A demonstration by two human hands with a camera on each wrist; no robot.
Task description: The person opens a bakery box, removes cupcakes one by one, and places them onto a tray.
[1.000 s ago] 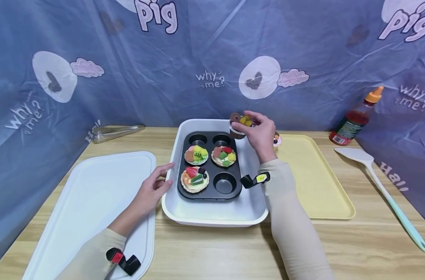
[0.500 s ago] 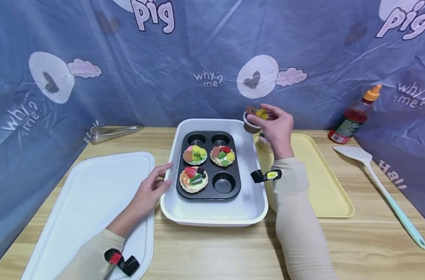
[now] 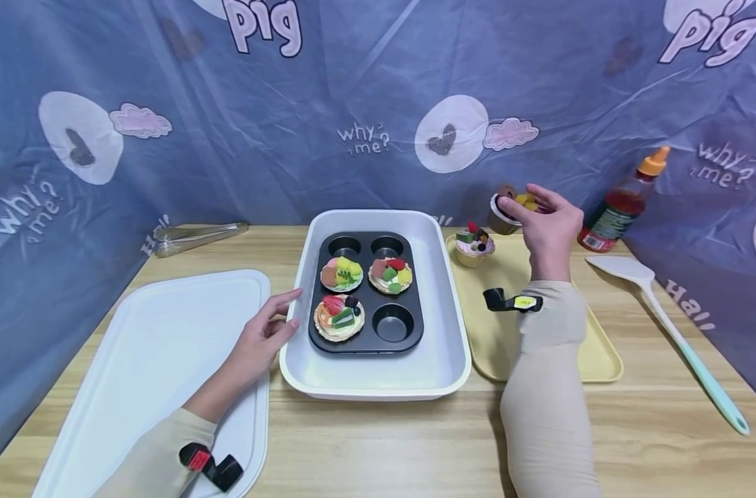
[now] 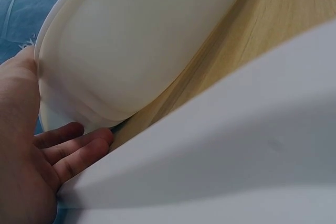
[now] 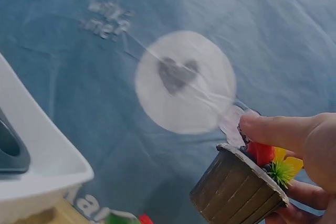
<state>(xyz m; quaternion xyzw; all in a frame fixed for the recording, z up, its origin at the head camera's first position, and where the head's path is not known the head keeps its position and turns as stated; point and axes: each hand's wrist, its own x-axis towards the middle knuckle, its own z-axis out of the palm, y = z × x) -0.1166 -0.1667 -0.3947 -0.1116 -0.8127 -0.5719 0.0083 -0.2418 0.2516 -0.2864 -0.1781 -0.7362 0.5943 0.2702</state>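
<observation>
My right hand (image 3: 552, 235) pinches a brown-cupped cupcake (image 3: 502, 218) by its top, holding it in the air over the back of the yellow tray (image 3: 496, 339). In the right wrist view the cupcake (image 5: 236, 187) is tilted, with red, yellow and green toppings partly behind the thumb. A second cupcake (image 3: 474, 247) stands on that tray's far left corner. My left hand (image 3: 262, 335), fingers relaxed, touches the left rim of the white tub (image 3: 378, 387). Inside the tub lies a black muffin tin (image 3: 365, 344). Fruit tarts (image 3: 339, 318) sit in three of its cups; the other visible cups hold nothing.
A white tray (image 3: 172, 353) lies at the left, under my left forearm. Metal tongs (image 3: 197, 238) rest behind it. At the right are a red sauce bottle (image 3: 617, 211) and a long turner (image 3: 654, 297). A blue printed cloth (image 3: 303, 166) hangs behind the table.
My right hand has carried the cupcake rightward from above the tin, past the tub's edge, to above the yellow tray. The cupcake standing there is now uncovered. My left hand has stayed at the rim.
</observation>
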